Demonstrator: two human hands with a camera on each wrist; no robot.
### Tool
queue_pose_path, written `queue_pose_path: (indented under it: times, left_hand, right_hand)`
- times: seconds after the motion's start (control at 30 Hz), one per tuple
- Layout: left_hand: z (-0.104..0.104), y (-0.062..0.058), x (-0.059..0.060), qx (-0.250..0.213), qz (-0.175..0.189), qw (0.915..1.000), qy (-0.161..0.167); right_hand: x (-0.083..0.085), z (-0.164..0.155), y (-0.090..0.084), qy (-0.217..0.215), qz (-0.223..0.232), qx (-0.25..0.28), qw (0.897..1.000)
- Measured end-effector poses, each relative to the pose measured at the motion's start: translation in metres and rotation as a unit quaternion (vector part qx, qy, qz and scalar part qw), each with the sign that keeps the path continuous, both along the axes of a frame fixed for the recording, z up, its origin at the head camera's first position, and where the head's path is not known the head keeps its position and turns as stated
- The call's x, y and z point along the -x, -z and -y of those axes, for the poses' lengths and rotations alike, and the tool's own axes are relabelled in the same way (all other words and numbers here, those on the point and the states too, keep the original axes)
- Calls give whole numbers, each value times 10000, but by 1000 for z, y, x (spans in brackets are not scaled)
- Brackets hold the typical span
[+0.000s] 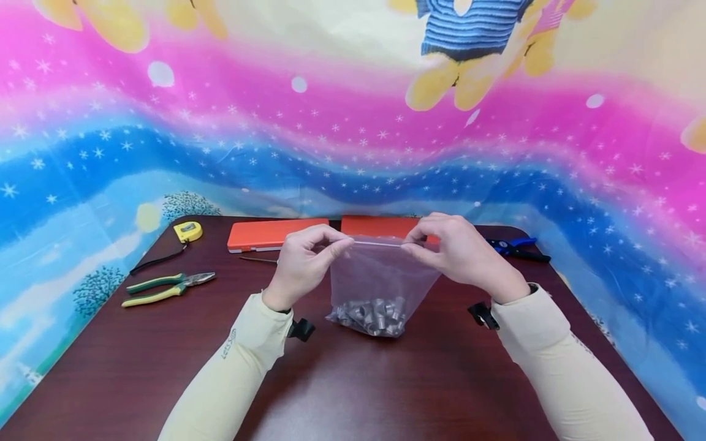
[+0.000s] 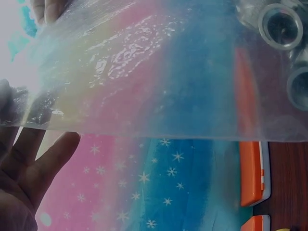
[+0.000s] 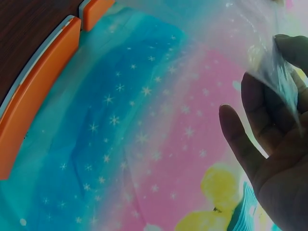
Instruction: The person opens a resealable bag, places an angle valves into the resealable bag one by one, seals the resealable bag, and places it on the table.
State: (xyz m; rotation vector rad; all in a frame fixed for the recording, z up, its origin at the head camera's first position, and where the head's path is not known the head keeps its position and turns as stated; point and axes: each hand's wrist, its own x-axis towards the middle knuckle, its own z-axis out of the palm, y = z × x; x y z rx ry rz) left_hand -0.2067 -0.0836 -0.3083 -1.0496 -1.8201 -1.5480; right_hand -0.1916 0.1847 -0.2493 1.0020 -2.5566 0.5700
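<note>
A clear plastic zip bag hangs upright between the two hands, its bottom at the tabletop. Several grey metal pipe fittings lie heaped at its bottom; in the left wrist view, round open ends of the fittings show through the film. The left hand pinches the top left corner of the bag between thumb and fingers. At the top right, the right hand pinches the same edge. In the right wrist view, the right hand's fingers curl at the film's edge.
Two orange cases lie along the table's back edge. On the left are a yellow tape measure and green-and-yellow pliers. A blue-and-black handled tool lies behind the right hand. A printed curtain surrounds the dark table.
</note>
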Motion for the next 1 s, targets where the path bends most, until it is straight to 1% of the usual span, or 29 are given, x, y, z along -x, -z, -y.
queue_pose_path:
  times: [0.1,0.33,0.43,0.57,0.63,0.77,0.9,1.0]
  left_hand:
    - [1,-4,-3,25,-8,9999,-116]
    - [2,-9,-5,66,55,9989,-458]
    - [5,-1,4,105,150,9982,-563]
    - [9,10,17,158,343,9974,-609]
    - [11,11,19,164,361,9976,-559]
    - [13,10,19,293,249,9980,-504]
    - [15,10,19,575,231,9962,-607]
    - [18,8,20,803,225,9941,-695]
  right_hand:
    - [0,-7,2,30,20,69,10000]
    - [-3,-27,9,239,32,219,9995]
    - [-4,-37,13,394,-7,275,9988]
    - [-6,-46,18,459,-215,512,9974]
    - [-6,-48,22,445,-349,684,9961]
    - [-10,-48,30,463,-618,1032,9917]
    - [-7,-47,35,512,-892,1215,9872]
    - [-3,-47,34,524,-1002,1256,9856]
